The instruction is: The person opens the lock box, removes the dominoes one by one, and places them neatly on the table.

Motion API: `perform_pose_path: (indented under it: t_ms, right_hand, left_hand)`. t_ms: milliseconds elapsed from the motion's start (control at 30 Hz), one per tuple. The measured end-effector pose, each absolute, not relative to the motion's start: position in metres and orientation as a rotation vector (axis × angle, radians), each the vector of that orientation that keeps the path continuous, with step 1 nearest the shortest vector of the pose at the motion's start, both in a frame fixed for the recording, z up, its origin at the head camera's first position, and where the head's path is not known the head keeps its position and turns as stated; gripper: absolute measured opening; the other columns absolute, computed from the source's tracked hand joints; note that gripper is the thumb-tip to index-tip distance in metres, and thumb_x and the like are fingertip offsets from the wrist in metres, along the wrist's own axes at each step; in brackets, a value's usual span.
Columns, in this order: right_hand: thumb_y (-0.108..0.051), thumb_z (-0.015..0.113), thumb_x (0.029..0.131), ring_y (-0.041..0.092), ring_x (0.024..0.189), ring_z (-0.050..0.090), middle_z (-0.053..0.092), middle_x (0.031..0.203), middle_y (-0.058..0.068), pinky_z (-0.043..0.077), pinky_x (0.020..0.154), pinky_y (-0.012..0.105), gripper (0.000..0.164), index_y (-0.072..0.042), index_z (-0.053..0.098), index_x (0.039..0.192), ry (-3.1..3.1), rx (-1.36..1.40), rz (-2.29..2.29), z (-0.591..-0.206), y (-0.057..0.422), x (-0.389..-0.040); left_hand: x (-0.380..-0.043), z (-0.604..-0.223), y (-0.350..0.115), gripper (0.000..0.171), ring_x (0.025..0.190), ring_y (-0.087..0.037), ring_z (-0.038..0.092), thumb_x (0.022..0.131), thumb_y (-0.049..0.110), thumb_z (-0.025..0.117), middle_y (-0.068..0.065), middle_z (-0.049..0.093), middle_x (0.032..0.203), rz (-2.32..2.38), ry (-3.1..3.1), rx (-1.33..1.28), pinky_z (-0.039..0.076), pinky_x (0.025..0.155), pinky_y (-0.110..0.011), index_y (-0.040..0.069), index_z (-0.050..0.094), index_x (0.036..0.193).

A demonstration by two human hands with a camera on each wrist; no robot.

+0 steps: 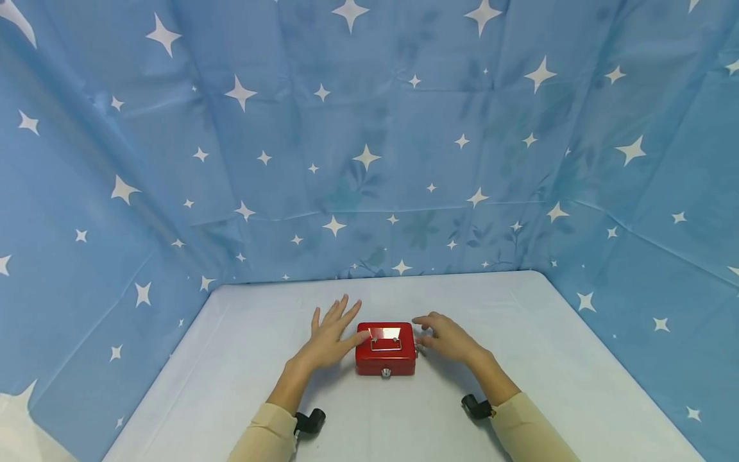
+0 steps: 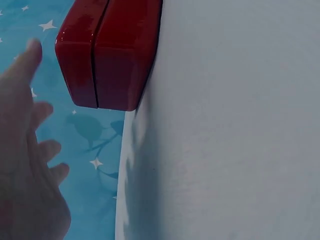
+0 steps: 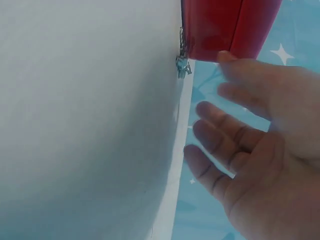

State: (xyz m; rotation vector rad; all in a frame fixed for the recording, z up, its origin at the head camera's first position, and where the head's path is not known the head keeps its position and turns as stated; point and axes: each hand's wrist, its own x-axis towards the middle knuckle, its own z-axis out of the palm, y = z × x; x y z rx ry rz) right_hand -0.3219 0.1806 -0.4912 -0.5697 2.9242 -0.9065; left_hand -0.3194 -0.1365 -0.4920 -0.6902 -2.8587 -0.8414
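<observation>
A small red cash box (image 1: 385, 366) with a wire handle on its lid and a round lock at the front sits on the table, lid down. My left hand (image 1: 326, 339) hovers at its left side, fingers spread, the thumb overlapping the lid's edge in the head view. On the other side, my right hand (image 1: 449, 339) is held with fingers loosely bent beside the box. Small metal keys on a chain (image 3: 183, 65) lie against the box's right side, near the right fingertips. Neither hand grips anything. In the left wrist view the box's end (image 2: 117, 75) shows a gap from the thumb.
A white-covered table (image 1: 254, 359) stretches around the box. Blue curtains with white stars (image 1: 369, 128) hang behind it and at both sides. Black wrist cameras (image 1: 312, 421) are strapped near the beige sleeves.
</observation>
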Motion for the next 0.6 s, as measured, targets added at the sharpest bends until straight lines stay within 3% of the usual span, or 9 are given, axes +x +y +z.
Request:
perform_pose_path:
  t_ms: [233,433,600]
  right_hand:
    - [-0.010,0.077,0.092,0.014,0.091,0.060,0.070,0.107,0.004,0.055,0.079,0.034,0.031,-0.008,0.073,0.122,2.873,-0.642,-0.912,-0.4919,0.1795,-0.3218]
    - [-0.005,0.078,0.088,0.014,0.088,0.058,0.069,0.099,0.002,0.055,0.076,0.033,0.024,-0.007,0.075,0.112,2.841,-0.657,-0.873,-0.4918,0.1763,-0.3199]
    - [-0.004,0.078,0.088,0.015,0.088,0.058,0.069,0.097,0.002,0.054,0.077,0.034,0.023,-0.008,0.075,0.111,2.857,-0.699,-0.838,-0.4910,0.1742,-0.3188]
  left_hand:
    - [-0.3201,-0.4943,-0.1389,0.086,0.163,-0.030,0.011,0.087,0.063,0.074,0.002,0.015,0.175,-1.131,-2.830,-0.906,-0.001,0.128,-0.067,0.040,0.035,0.161]
    - [-0.3188,-0.4973,-0.1397,0.089,0.160,-0.033,0.022,0.085,0.056,0.080,-0.003,0.024,0.174,-1.271,-2.891,-0.970,0.028,0.122,-0.069,0.037,0.037,0.161]
    - [-0.3178,-0.5000,-0.1401,0.087,0.157,-0.031,0.030,0.085,0.051,0.081,-0.001,0.035,0.169,-1.347,-2.910,-0.958,0.036,0.119,-0.066,0.035,0.040,0.160]
